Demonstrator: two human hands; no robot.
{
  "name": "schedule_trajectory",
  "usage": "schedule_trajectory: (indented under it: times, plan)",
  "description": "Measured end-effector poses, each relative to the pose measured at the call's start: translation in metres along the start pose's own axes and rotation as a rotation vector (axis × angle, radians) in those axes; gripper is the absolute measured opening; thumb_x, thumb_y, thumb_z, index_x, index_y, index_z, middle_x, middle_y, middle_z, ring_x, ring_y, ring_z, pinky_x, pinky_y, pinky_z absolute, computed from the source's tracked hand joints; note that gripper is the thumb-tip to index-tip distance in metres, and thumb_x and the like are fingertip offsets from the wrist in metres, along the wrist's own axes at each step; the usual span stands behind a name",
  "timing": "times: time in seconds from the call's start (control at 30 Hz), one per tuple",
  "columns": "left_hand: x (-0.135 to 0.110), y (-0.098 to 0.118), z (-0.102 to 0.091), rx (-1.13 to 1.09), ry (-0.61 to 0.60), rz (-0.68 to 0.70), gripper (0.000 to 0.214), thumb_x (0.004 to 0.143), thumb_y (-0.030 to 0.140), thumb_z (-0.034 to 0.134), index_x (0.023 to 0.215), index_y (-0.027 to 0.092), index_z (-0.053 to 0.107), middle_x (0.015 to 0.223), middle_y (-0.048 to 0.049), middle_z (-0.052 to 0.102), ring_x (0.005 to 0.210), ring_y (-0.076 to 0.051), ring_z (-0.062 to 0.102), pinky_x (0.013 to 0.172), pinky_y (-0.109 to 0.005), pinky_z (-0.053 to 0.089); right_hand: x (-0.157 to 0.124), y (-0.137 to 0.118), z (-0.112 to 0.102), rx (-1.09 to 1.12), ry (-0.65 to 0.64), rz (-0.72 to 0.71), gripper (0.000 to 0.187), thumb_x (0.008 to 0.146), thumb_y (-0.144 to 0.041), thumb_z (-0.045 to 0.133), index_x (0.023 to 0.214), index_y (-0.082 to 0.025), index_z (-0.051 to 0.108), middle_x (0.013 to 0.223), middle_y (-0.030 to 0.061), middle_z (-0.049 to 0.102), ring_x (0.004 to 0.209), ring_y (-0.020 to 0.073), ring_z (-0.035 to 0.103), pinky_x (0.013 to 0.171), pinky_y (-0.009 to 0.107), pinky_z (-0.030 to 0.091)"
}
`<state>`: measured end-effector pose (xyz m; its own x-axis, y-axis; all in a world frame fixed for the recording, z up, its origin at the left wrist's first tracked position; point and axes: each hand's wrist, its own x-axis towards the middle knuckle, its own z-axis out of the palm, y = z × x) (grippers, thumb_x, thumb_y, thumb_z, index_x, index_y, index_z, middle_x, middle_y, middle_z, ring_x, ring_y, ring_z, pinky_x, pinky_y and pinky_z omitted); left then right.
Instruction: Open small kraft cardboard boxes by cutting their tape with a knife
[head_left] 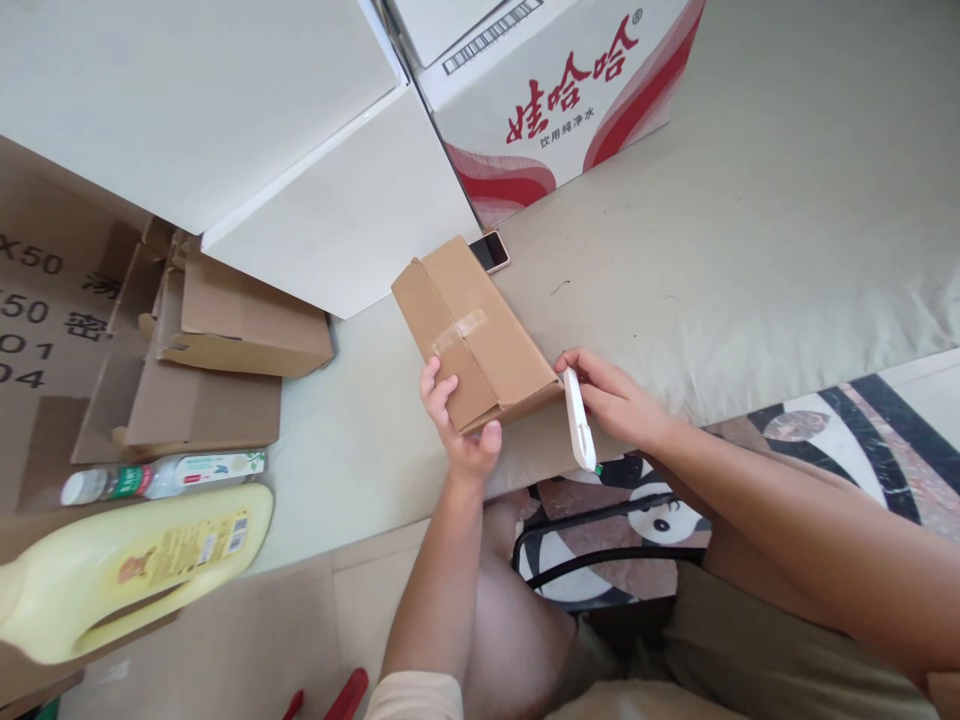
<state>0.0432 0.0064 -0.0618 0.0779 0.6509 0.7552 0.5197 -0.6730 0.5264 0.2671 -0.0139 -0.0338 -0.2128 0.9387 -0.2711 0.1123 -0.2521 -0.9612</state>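
My left hand point(463, 425) is wrapped round the lower left corner of a small brown cardboard box point(491, 330), thumb at its near end and fingers on its side. A strip of clear tape crosses the seam on the box's upper face. The box is tilted above the pale cloth. Beside its near right corner, my right hand point(611, 395) is closed on a white utility knife point(578, 425) with a slider slot and a bit of green at its lower end. Its blade, if out, is hidden.
Behind the box lies a phone point(491, 250), partly covered. A red-and-white carton point(562, 110) and white boxes point(337, 210) stand at the back. On the left are brown boxes point(240, 310), a plastic bottle point(165, 477) and a yellow jug point(150, 560). Pale cloth point(750, 250) covers the surface.
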Motion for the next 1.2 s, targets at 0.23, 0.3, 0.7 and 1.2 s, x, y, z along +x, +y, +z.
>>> schedule_trajectory:
  times: [0.23,0.3,0.7,1.2]
  plan:
    - [0.0001,0.0004,0.0002,0.011,0.004,0.011,0.055,0.091,0.058,0.054,0.138,0.030,0.045,0.148,-0.0107,0.046,0.148,-0.028,0.038,0.122,-0.052,0.032,-0.0004,0.0055,-0.0015,-0.083,-0.008,-0.041,0.018,0.087,-0.027,0.043,0.104,-0.024,0.050,0.071,-0.0034,0.053,0.066,0.0174,0.050,0.066,0.033,0.040]
    - [0.0005,0.0011,-0.0002,0.013,0.004,0.010,0.055,0.091,0.059,0.054,0.138,0.030,0.045,0.148,-0.0108,0.046,0.148,-0.028,0.038,0.122,-0.052,0.032,0.0000,0.0069,-0.0020,-0.132,-0.009,-0.070,0.017,0.087,-0.027,0.044,0.103,-0.024,0.049,0.071,-0.0030,0.055,0.067,0.0180,0.051,0.067,0.034,0.040]
    - [0.0011,0.0024,-0.0018,0.008,-0.014,-0.008,0.057,0.090,0.062,0.056,0.137,0.031,0.045,0.149,-0.0107,0.045,0.148,-0.029,0.039,0.121,-0.054,0.033,0.0019,0.0077,-0.0040,-0.299,0.015,-0.159,0.016,0.084,-0.026,0.043,0.100,-0.023,0.047,0.070,-0.0014,0.058,0.066,0.0199,0.054,0.065,0.034,0.039]
    - [0.0005,0.0020,-0.0006,0.001,-0.002,0.003,0.055,0.092,0.058,0.056,0.138,0.030,0.045,0.149,-0.0120,0.046,0.147,-0.029,0.039,0.120,-0.053,0.034,0.0034,0.0092,-0.0029,-0.246,-0.012,-0.111,0.018,0.082,-0.023,0.045,0.100,-0.024,0.048,0.070,-0.0012,0.058,0.069,0.0205,0.054,0.069,0.035,0.039]
